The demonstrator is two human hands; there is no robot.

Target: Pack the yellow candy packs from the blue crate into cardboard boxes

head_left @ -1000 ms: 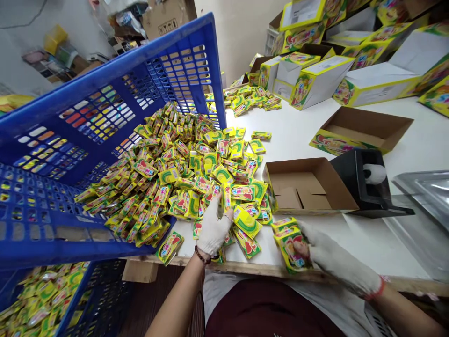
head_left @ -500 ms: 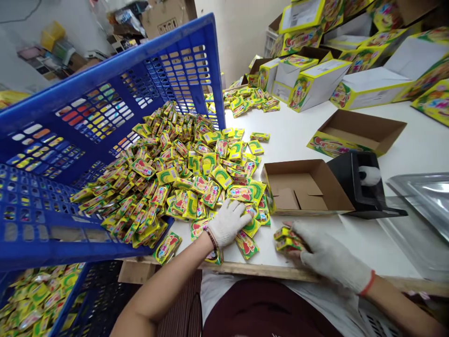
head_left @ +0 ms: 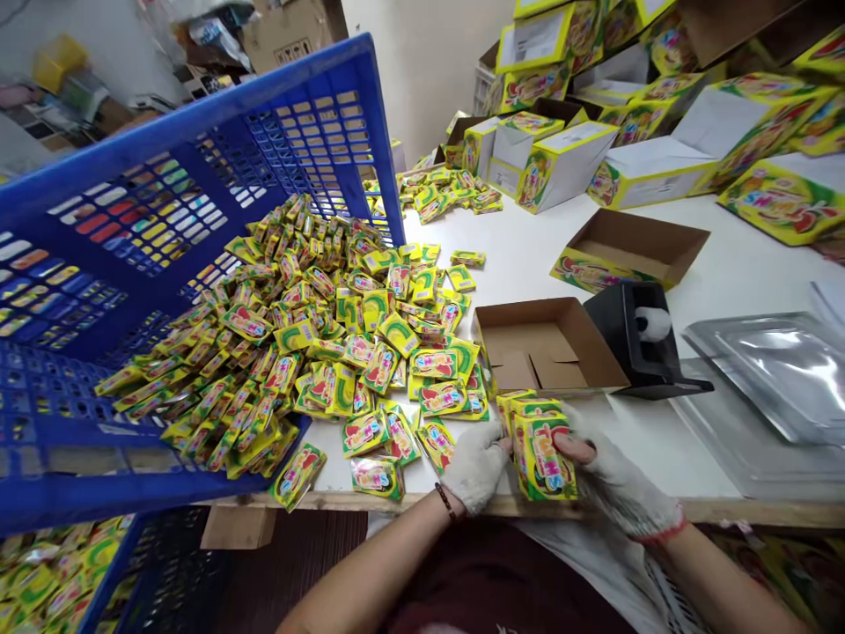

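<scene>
Several small yellow-and-green printed packs stand together in a row above the table's front edge, faces toward me. From the right, my right hand, in a white glove, grips them with its thumb over the front pack. My left hand, also gloved, is closed against their left side, its fingertips partly hidden. Just behind them sits an open brown cardboard box with bare flaps inside. Loose packs lie on the table left of my left hand, below a big heap of them.
A tipped blue plastic crate spills the heap onto the white table. Right of the box stand a black tape dispenser and clear plastic trays. Another open box lies behind, with stacked printed cartons at the back.
My left hand has left the heap and moved right to the packs in my right hand. More packs now show in that grip, turned face toward me. The view has shifted slightly right.
</scene>
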